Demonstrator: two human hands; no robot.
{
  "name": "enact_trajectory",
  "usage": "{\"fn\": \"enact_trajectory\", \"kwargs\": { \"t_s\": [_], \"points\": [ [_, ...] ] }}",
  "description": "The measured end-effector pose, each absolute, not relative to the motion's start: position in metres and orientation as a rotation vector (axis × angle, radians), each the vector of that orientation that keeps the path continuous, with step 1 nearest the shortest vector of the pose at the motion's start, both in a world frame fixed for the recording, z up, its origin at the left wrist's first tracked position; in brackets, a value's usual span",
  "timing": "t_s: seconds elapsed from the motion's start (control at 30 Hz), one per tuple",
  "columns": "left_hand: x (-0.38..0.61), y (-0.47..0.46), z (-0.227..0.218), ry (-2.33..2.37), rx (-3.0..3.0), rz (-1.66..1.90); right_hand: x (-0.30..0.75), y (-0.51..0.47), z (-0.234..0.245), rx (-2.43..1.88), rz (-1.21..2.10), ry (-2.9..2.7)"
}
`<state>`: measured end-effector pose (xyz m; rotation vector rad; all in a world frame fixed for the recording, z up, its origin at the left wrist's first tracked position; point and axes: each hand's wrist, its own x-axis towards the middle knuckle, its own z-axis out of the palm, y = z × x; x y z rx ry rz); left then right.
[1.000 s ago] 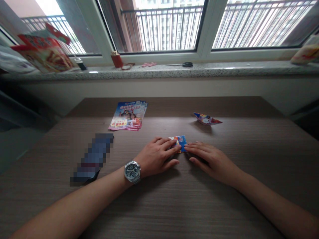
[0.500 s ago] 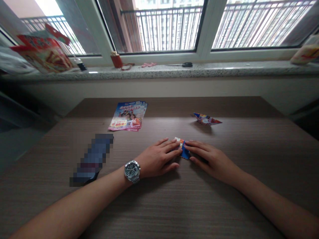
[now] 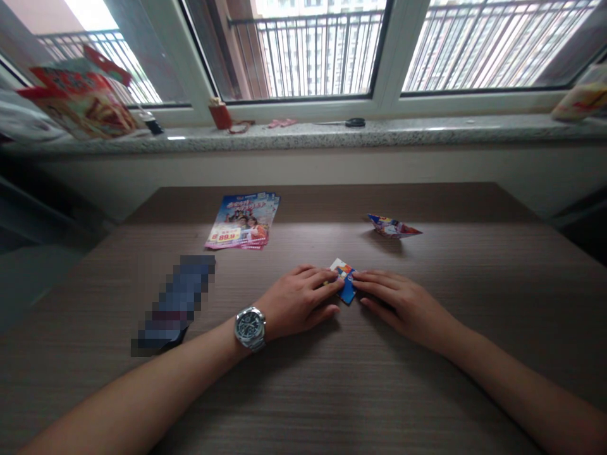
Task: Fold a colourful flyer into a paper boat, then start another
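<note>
A small folded piece of printed paper (image 3: pixel 348 292), blue with white and orange patches, lies flat on the table between my hands. My left hand (image 3: pixel 303 297), with a metal watch at its wrist, rests its stretched fingers over the paper's left side. On the paper's right edge lie the fingertips of my right hand (image 3: pixel 398 300), its fingers extended and the thumb a little apart. Parts of the paper are hidden under the fingers of both hands.
Beyond my right hand sits a folded paper shape (image 3: pixel 393 226). Printed flyers (image 3: pixel 244 221) are stacked at the back left, and a blurred-out dark phone-like object (image 3: pixel 177 303) lies by my left forearm. Scissors (image 3: pixel 353 122) and a red bag (image 3: pixel 90 104) are on the windowsill (image 3: pixel 294 140).
The fingers have shifted slightly on the folded paper, baring more of its top and middle. My left fingertips have drawn back a little to the left. Elsewhere the table looks the same.
</note>
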<state>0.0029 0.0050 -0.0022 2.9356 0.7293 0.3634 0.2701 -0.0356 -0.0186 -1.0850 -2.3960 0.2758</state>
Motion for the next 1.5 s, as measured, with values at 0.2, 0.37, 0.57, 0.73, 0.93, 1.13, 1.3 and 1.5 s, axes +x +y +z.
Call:
{"fn": "enact_trajectory", "kwargs": {
  "t_s": [0.2,0.37,0.57,0.73,0.93,1.13,1.3,1.5],
  "points": [
    [0.0029,0.0052,-0.0034,0.702,2.958,0.381,0.2701,-0.0351,-0.0161,-1.046,0.289,-2.41],
    [0.0034,0.0057,-0.0036,0.666,2.958,0.395,0.27,-0.0356,-0.0138,-0.989,0.3,-2.408],
    [0.004,0.0054,-0.0034,0.635,2.998,0.407,0.2709,-0.0351,-0.0125,-0.888,0.256,-2.477],
    [0.0034,0.0064,-0.005,0.623,3.026,0.448,0.2721,-0.0356,-0.0105,-0.886,0.288,-2.497],
    [0.0033,0.0069,-0.0047,0.639,3.021,0.464,0.2702,-0.0362,-0.0101,-0.893,0.286,-2.486],
    [0.0032,0.0053,-0.0049,0.636,2.994,0.503,0.2671,-0.0368,-0.0093,-0.92,0.276,-2.459],
    [0.0027,0.0056,-0.0067,0.635,2.944,0.506,0.2661,-0.0375,-0.0097,-0.942,0.329,-2.39],
    [0.0022,0.0063,-0.0075,0.689,2.911,0.554,0.265,-0.0379,-0.012,-0.967,0.377,-2.35]
  ]
}}
